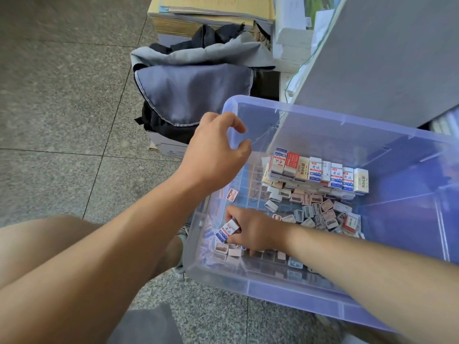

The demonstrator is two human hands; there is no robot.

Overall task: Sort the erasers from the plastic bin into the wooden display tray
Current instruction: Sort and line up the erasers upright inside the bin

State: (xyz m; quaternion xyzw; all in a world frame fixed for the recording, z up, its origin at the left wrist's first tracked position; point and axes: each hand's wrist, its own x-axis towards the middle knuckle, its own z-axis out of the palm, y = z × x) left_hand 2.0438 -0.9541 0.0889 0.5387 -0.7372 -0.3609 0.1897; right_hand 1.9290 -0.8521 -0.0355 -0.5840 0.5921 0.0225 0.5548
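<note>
Right hand (pixel 253 232) pinches a blue-and-white eraser (pixel 227 230) inside the plastic bin (pixel 298 291); left hand (pixel 218 155) hovers loosely open, empty.

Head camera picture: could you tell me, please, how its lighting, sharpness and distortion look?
Head view: soft, even light with faint shadows; wide-angle bending curves the floor tile lines; the bin wall hazes the small items behind it; the eraser in the right hand reads sharp; left hand slightly soft.

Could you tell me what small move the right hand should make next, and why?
Probably lift straight up out of the plastic bin. The right hand already pinches a blue-and-white eraser near the front left corner, above loose pieces, while the left hand hovers open at the rim. No wooden tray shows here.
</note>
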